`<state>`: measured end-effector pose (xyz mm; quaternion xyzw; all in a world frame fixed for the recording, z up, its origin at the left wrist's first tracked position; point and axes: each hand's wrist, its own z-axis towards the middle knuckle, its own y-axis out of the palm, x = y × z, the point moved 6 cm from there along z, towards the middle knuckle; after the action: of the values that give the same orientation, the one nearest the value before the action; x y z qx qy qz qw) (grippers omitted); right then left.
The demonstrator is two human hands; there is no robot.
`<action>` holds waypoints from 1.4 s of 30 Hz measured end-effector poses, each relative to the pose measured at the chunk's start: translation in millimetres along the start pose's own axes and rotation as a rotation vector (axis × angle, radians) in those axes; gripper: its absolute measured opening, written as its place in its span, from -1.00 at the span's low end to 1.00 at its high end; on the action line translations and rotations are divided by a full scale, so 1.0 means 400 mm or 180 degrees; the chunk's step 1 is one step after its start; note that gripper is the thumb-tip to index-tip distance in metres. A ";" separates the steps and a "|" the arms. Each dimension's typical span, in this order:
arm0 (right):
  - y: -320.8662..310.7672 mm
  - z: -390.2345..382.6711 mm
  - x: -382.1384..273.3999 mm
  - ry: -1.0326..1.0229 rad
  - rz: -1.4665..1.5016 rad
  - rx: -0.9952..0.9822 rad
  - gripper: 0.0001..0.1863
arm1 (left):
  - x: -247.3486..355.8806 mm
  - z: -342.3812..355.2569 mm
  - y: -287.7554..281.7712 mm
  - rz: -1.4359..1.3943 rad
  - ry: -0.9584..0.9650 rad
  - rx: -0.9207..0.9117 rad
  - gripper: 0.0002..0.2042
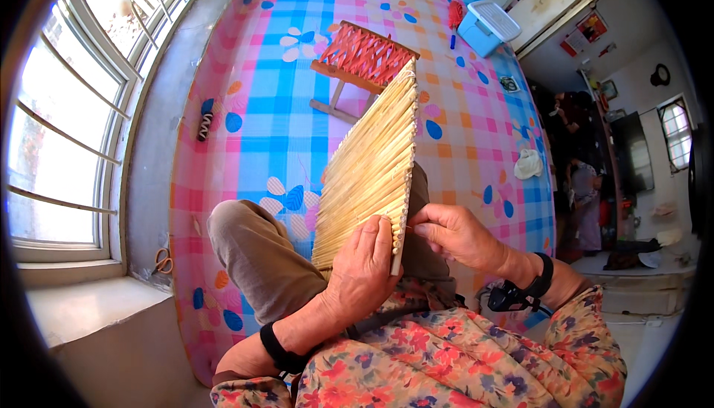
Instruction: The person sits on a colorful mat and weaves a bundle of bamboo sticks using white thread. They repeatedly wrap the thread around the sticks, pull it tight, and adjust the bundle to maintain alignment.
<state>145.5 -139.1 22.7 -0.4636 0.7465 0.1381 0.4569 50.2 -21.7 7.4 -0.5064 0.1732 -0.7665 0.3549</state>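
A slanted panel of pale straw-like sticks point(361, 166), bound along its right edge with a knotted cord, rises from my lap. My left hand point(357, 267) grips its lower right part, fingers lying closed over the sticks. My right hand point(454, 233) is beside that bound edge, thumb and forefinger pinched on a small thin item, too fine to identify. My bent knee point(238, 226) shows at the left, under grey-brown trousers.
Beyond the panel stands a wooden frame laced with red strips point(357, 51) on a checked sheet point(268, 95). A blue lidded box point(485, 30) and white cloth point(528, 162) lie right; orange-handled scissors point(163, 261) lie by the window ledge. A person point(584, 192) is at far right.
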 end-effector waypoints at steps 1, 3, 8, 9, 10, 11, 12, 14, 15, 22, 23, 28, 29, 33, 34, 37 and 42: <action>0.000 0.001 0.005 0.0050 0.0049 -0.0006 -0.83 | -0.001 0.000 0.001 -0.0013 0.0005 -0.0003 -0.41; -0.004 -0.001 0.008 0.0173 0.0152 -0.0018 -0.82 | 0.002 0.005 -0.004 -0.0029 0.0056 0.0019 -0.41; 0.011 0.009 0.000 0.0245 0.0537 -0.0097 -0.78 | 0.008 0.007 -0.003 -0.0066 0.0151 -0.0024 -0.40; 0.016 0.010 -0.002 0.0261 0.0617 -0.0104 -0.78 | 0.006 0.004 -0.004 -0.0046 0.0172 -0.0020 -0.40; 0.022 0.010 -0.005 0.0276 0.0697 -0.0111 -0.77 | 0.005 0.001 -0.005 -0.0025 0.0192 -0.0017 -0.40; 0.025 0.010 -0.007 0.0298 0.0771 -0.0102 -0.76 | 0.004 0.002 -0.005 -0.0041 0.0179 -0.0004 -0.40; 0.029 0.014 -0.008 0.0338 0.0851 -0.0096 -0.75 | 0.004 0.003 -0.005 -0.0056 0.0166 0.0009 -0.40; 0.035 0.026 -0.010 0.0408 0.1015 -0.0083 -0.74 | 0.002 0.004 -0.003 -0.0098 0.0164 0.0023 -0.41; 0.038 0.026 -0.008 0.0493 0.1265 -0.0062 -0.74 | 0.001 0.005 -0.002 -0.0124 0.0174 0.0023 -0.41; 0.048 0.035 -0.010 0.0809 0.1658 -0.0033 -0.68 | -0.007 0.002 0.013 -0.0069 0.0108 0.0051 -0.43; 0.045 0.045 -0.010 0.0762 0.1533 -0.0046 -0.65 | -0.007 0.008 0.008 -0.0090 0.0133 0.0059 -0.43; -0.028 0.042 -0.045 0.0241 -0.0126 0.0077 -0.61 | 0.001 0.025 -0.015 -0.0072 0.0189 -0.0262 -0.44; -0.061 0.033 -0.066 -0.0353 -0.0774 0.0436 -0.63 | -0.002 0.026 -0.018 -0.0084 0.0156 -0.0299 -0.44; -0.112 -0.040 -0.168 -0.2179 -0.2758 0.1691 -0.78 | 0.004 0.030 -0.028 -0.0198 0.0122 -0.0471 -0.46; -0.108 -0.041 -0.190 -0.2479 -0.2979 0.1658 -0.80 | 0.011 0.033 -0.029 -0.0222 0.0136 -0.0524 -0.47; -0.084 -0.027 -0.183 -0.2587 -0.2878 0.0923 -0.83 | 0.045 0.038 -0.009 -0.0442 0.0327 -0.0832 -0.50; -0.080 0.018 -0.078 -0.1388 -0.1844 -0.0552 -0.78 | 0.084 0.054 -0.009 -0.0455 0.0453 -0.1168 -0.57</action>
<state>180.4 -134.1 50.9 -0.6523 0.4550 0.1614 0.5843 60.3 -41.4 40.9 -0.5181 0.2982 -0.7792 0.1883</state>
